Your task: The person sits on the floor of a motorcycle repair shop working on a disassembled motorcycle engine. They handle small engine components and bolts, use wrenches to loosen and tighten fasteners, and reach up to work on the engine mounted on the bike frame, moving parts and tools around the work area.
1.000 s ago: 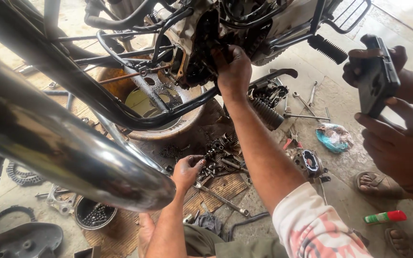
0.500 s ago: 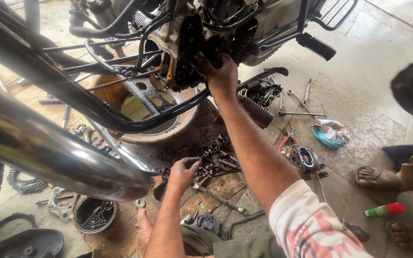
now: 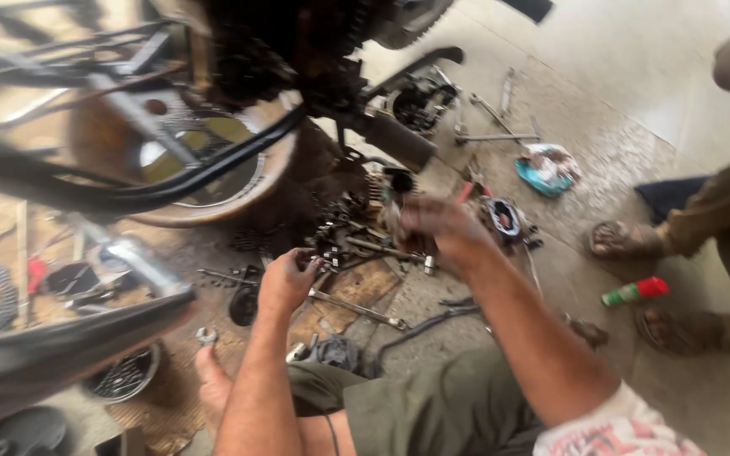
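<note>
- nearest to me are my own legs in olive trousers (image 3: 433, 405), folded on the dirty floor (image 3: 635, 127), with my bare foot (image 3: 211, 384) by a small nut.
- my left hand (image 3: 287, 283) sits low over the pile of small metal parts (image 3: 340, 241); the fingers are curled in, seemingly on a small piece at their tips, but i cannot tell what, or whether they really pinch it. half a second ago it was in much the same spot.
- a long wrench (image 3: 356, 310) lies on the floor just beside that hand.
- my right hand (image 3: 441, 232) has come down: before, it was up at the engine; now it is over the parts pile, blurred by motion. the fingers look bent together, yet i cannot tell if they hold anything.
- to the right, a red and green can (image 3: 635, 291) lies between another person's sandalled feet (image 3: 623, 241).
- further out are a round engine part (image 3: 504, 218) and a blue rag (image 3: 547, 169).
- the rusty round pan (image 3: 213, 181) sits under the motorcycle frame (image 3: 128, 190), which now fills the left much closer than before.
- farthest, the dark engine (image 3: 297, 46) hangs above, with wrenches (image 3: 492, 118) scattered beyond.
</note>
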